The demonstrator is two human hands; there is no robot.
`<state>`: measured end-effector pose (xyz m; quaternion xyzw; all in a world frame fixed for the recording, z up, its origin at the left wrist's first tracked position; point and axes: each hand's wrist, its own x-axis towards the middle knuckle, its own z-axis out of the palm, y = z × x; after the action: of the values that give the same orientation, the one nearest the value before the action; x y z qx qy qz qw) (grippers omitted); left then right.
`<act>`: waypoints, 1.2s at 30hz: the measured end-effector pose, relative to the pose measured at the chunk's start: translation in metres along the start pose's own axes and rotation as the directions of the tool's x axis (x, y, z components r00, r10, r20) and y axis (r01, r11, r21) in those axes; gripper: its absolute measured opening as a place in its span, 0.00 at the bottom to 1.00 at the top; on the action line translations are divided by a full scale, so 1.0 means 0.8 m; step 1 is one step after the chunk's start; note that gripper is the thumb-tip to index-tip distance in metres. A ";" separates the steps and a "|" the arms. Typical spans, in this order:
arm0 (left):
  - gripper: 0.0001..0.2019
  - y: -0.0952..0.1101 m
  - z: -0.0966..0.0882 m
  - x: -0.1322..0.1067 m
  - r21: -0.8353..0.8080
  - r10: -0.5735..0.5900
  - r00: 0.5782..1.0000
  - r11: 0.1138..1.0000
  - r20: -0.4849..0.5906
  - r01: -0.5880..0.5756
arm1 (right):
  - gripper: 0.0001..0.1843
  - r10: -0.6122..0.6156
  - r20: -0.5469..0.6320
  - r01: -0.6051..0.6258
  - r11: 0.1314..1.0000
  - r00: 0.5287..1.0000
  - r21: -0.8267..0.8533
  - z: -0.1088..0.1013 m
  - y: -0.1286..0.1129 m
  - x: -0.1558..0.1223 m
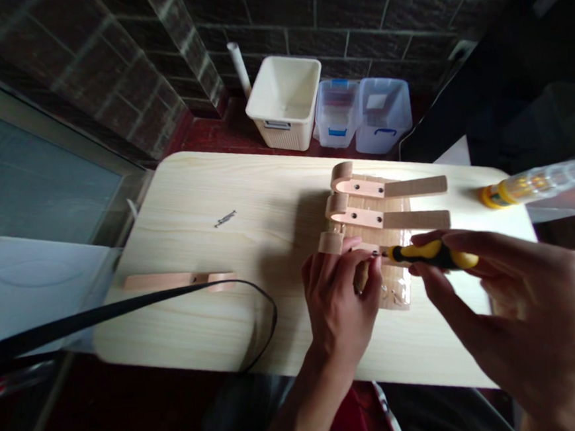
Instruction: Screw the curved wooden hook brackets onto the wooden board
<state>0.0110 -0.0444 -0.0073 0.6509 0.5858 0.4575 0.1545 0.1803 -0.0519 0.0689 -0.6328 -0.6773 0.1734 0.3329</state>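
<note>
My right hand (518, 310) grips a yellow and black screwdriver (432, 254), its tip pointing left at a small dark screw (375, 254). The thumb and forefinger of my left hand (341, 297) close around that screw, at the third wooden hook (330, 242). My other left fingers lie against this hook and partly cover it. Above it, two more wooden hooks, an upper one (415, 187) and a middle one (417, 220), each show two dark screw heads. All three lie across a wooden board (396, 298) that seems wrapped in shiny clear film.
Several loose screws (225, 218) and another wooden hook (160, 280) lie on the table (190, 190). A black strap (126, 311) crosses the left. A clear yellow-ended tube (538, 184) stands at right. Beyond are a cream bin (285, 126) and two clear boxes, left (338, 112) and right (382, 118).
</note>
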 end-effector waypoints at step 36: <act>0.04 0.002 -0.003 0.001 0.040 0.011 1.000 0.999 0.008 -0.011 | 0.25 -0.131 0.040 0.117 0.961 0.991 0.251 -0.011 -0.021 -0.007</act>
<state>0.0104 -0.0452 -0.0048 0.6589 0.5908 0.4437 0.1412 0.1736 -0.0610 0.0853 -0.5373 -0.6978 0.2533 0.4004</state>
